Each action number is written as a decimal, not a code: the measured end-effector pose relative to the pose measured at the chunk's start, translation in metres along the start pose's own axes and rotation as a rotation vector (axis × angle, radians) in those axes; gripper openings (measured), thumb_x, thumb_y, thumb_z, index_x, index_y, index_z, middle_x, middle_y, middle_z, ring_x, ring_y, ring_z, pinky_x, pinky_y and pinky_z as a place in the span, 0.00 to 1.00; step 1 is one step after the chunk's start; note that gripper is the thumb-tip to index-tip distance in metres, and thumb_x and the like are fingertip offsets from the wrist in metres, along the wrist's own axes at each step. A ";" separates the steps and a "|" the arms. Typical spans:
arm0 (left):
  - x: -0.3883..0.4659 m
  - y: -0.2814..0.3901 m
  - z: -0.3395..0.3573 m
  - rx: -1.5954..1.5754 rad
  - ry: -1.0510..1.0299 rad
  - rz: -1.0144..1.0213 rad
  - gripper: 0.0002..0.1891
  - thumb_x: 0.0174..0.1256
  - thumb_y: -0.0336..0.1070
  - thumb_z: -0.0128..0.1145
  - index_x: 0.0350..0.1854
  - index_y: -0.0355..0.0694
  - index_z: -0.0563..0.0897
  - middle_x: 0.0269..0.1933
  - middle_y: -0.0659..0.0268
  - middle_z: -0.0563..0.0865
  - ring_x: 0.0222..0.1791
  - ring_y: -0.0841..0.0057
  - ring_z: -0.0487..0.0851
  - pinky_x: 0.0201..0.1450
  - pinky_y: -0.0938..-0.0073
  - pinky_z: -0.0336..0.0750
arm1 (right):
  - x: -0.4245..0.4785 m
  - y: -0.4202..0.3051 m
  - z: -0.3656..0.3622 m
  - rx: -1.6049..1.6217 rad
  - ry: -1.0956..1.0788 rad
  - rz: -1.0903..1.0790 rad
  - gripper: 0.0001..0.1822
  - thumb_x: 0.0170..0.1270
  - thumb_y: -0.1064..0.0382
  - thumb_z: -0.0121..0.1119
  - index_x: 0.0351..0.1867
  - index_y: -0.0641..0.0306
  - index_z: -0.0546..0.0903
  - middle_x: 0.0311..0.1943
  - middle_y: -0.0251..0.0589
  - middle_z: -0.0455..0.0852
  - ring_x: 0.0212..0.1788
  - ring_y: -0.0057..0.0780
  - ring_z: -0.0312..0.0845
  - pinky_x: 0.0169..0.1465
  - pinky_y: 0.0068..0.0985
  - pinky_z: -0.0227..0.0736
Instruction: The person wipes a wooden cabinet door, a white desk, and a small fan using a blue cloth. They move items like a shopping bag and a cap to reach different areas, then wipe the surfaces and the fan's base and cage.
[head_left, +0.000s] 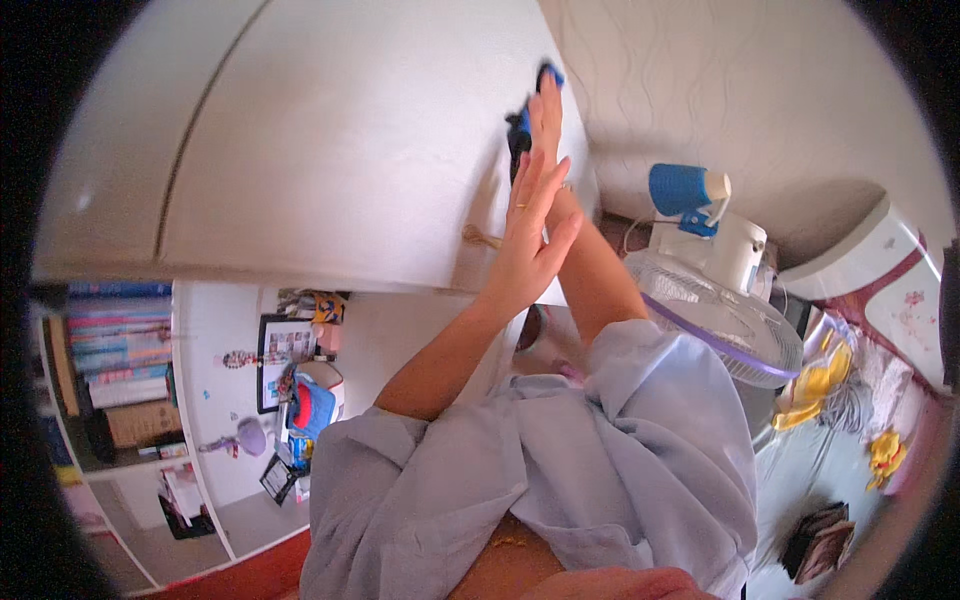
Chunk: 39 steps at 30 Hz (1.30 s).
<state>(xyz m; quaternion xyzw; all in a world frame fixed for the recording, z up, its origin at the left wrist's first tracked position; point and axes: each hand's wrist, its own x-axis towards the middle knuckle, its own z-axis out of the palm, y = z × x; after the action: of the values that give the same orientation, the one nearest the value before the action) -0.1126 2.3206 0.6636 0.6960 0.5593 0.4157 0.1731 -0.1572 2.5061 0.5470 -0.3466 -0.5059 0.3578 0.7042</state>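
My left hand (534, 236), with a ring on one finger, is raised in front of the white cabinet door (337, 142). Its fingers are apart and nothing shows in it; it overlaps my right wrist in the view. Farther up, near the door's right edge, my right hand (547, 124) reaches out with fingers extended. A blurred black and blue item (519, 139) lies at or behind those fingers; whether they grip it is unclear. Just left of my left hand, a small brass-coloured knob (474, 235) sticks out from the door.
An electric fan (712, 315) with a purple-rimmed guard stands at right, a blue cup-like item (677, 189) above it. Shelves of books (124, 337) and ornaments are at left. Farther right are yellow cloth (821, 382) and a dark folded item (817, 541).
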 end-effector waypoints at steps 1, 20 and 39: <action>-0.004 -0.016 0.016 -0.064 -0.034 -0.067 0.27 0.68 0.34 0.53 0.69 0.38 0.65 0.75 0.49 0.54 0.76 0.58 0.47 0.75 0.59 0.44 | -0.031 0.031 -0.013 -0.007 0.018 0.187 0.29 0.66 0.57 0.45 0.65 0.72 0.65 0.67 0.56 0.63 0.71 0.52 0.53 0.73 0.37 0.47; -0.061 -0.010 0.040 -0.013 -0.126 -0.005 0.27 0.66 0.33 0.48 0.68 0.34 0.65 0.73 0.51 0.58 0.75 0.57 0.51 0.74 0.57 0.47 | -0.170 0.066 -0.077 0.208 0.102 0.923 0.26 0.68 0.55 0.45 0.64 0.68 0.67 0.63 0.50 0.66 0.64 0.42 0.61 0.67 0.31 0.55; -0.103 0.051 0.123 -0.217 -0.017 0.172 0.25 0.57 0.30 0.61 0.59 0.39 0.74 0.67 0.58 0.70 0.71 0.60 0.62 0.72 0.57 0.55 | -0.089 -0.268 -0.405 -0.036 -0.057 0.646 0.20 0.66 0.61 0.55 0.57 0.67 0.72 0.46 0.37 0.79 0.43 0.23 0.77 0.46 0.19 0.73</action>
<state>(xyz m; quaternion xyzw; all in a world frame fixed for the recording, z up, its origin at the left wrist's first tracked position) 0.0114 2.2367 0.5869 0.7222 0.4476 0.4812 0.2159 0.2525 2.2439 0.6333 -0.4914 -0.3955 0.5634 0.5336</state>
